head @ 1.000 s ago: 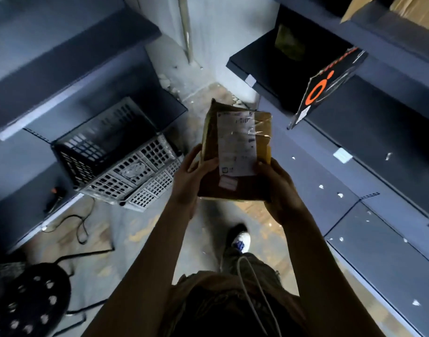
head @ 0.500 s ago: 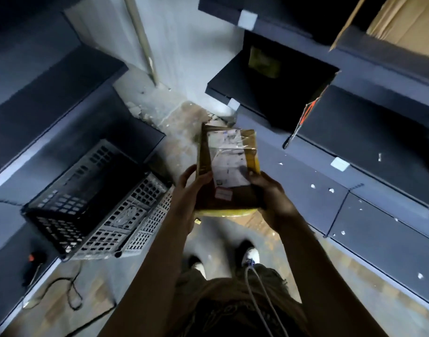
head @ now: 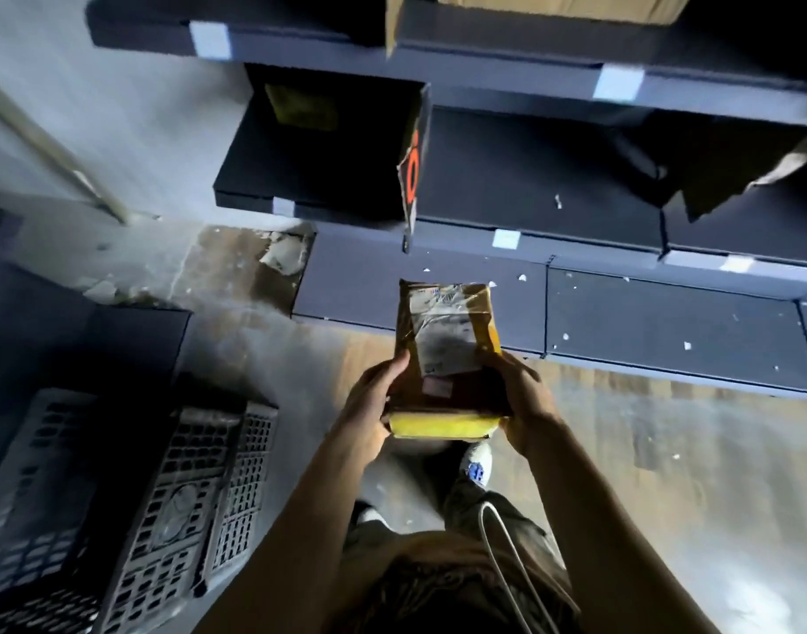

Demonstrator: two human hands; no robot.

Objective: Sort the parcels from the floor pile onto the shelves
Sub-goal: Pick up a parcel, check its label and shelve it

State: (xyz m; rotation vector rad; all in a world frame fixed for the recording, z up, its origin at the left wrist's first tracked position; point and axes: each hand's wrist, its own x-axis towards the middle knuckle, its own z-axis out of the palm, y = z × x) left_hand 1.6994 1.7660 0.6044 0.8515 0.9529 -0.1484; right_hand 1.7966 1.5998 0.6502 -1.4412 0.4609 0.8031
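Beyond brown tape-wrapped cardboard parcel [head: 443,340]: dark grey metal shelving [head: 667,322], lowest shelf just past parcel's far end. Left of parcel, nearer person: grey plastic lattice crate [head: 177,496]. Above parcel: flat black box with orange marking [head: 413,171], standing on edge on middle shelf. Parcel itself in air over wooden floor, white label up, yellow end toward person. Left hand [head: 374,404] grips parcel's left edge, thumb on top. Right hand [head: 523,395] grips right edge, thumb on top. Under parcel: white shoe [head: 475,464].
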